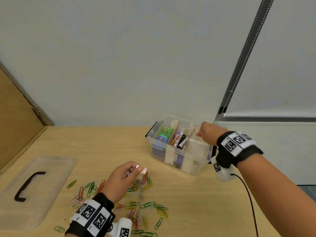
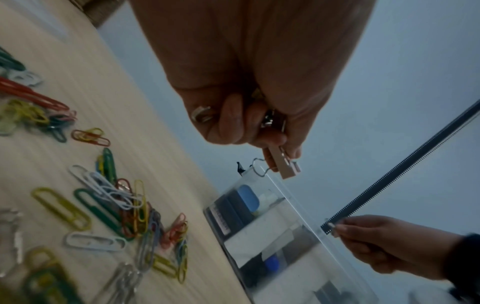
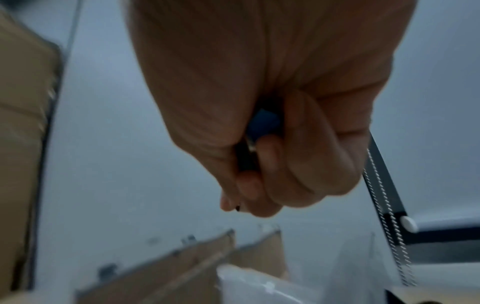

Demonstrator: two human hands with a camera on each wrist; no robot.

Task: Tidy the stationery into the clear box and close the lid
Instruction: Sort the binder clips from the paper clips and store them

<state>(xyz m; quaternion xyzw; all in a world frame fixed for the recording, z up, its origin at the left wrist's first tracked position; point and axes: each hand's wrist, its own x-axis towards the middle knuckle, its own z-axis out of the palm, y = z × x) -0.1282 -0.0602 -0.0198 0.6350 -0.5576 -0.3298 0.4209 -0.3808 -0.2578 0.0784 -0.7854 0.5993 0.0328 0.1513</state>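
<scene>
1. Box (image 1: 179, 161) sits on the counter (image 1: 196, 202), at about 2 o'clock from the pile of clips (image 1: 136, 199).
2. It is clear and its top is open.
3. Card walls split the box into parts.
4. Green and blue packs (image 1: 163, 135) sit in the left part, and pens (image 1: 179, 139) lie in the middle part.
5. The right hand (image 1: 207, 134) is over the right part of the box, at its far edge.
6. Its fingers are curled tight and pinch a small metal thing (image 1: 195, 131). It is too small to tell what kind it is.
7. The right wrist view shows something blue and dark tucked inside that fist too.
8. The left hand (image 1: 119, 180) is up above the pile of clips, at about 8 o'clock from the box.
9. Its fingers pinch a pink binder clip (image 1: 142, 170) and some more metal bits are tucked in the palm.
10. Clips in green, yellow, red, pink, white and purple lie spread on the counter under and around the left hand.
11. The lid (image 1: 34, 190) lies flat on the counter at 9 o'clock from the clips, well apart from the box. It has a black handle (image 1: 28, 185).
12. A brown board (image 1: 15, 117) leans at the far left.
</scene>
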